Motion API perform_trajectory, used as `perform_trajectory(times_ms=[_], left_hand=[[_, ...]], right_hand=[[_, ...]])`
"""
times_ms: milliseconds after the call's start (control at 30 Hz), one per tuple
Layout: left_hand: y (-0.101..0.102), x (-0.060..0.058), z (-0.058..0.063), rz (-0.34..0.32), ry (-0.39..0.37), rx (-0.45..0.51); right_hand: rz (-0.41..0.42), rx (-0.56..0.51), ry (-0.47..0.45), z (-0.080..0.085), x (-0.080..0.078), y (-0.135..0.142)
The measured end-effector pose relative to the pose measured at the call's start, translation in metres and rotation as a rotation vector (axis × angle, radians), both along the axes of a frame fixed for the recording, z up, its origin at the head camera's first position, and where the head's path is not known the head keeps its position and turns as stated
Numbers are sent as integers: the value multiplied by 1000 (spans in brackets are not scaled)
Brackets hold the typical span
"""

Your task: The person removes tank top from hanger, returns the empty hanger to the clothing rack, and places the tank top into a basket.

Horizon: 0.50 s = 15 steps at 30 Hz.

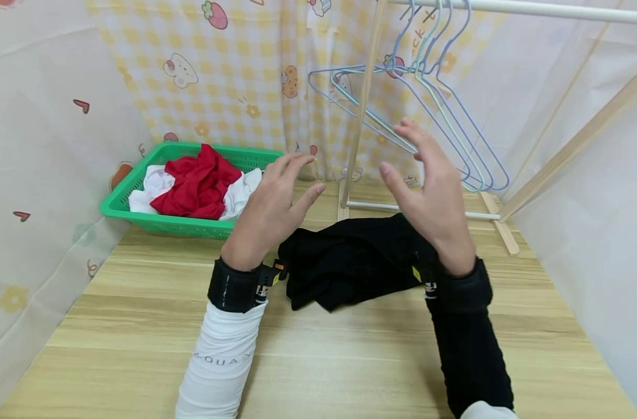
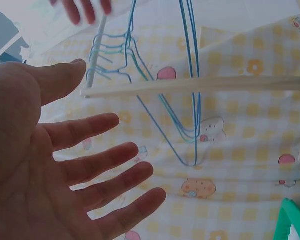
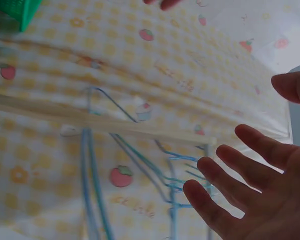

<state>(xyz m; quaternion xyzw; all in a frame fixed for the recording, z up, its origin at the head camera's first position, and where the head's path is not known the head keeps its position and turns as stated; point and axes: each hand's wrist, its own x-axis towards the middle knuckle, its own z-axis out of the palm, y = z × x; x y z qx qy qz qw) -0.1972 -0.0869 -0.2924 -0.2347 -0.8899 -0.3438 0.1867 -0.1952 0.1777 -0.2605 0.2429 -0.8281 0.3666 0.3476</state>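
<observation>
Both hands are raised over the table with nothing in them. My left hand has its fingers extended and thumb apart, between the green basket and a black garment. My right hand is held up likewise, in front of several hangers on the rack. The black garment lies loosely bunched on the wood-look table, below and between the hands. In the left wrist view, the left palm shows spread fingers; the right wrist view shows the right hand spread the same way.
A green basket at the back left holds a red cloth and white cloths. A wooden rack with a white top rail stands at the back right, its post near the right hand. Patterned curtains hang behind.
</observation>
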Motion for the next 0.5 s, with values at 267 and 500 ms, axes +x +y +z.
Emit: perform_trajectory(times_ms=[267, 500], left_hand=[[17, 2, -7, -22, 65, -98], [41, -6, -21, -110, 93, -285]], right_hand=[[-5, 69, -161, -17, -1, 3], [-11, 83, -241, -9, 6, 15]])
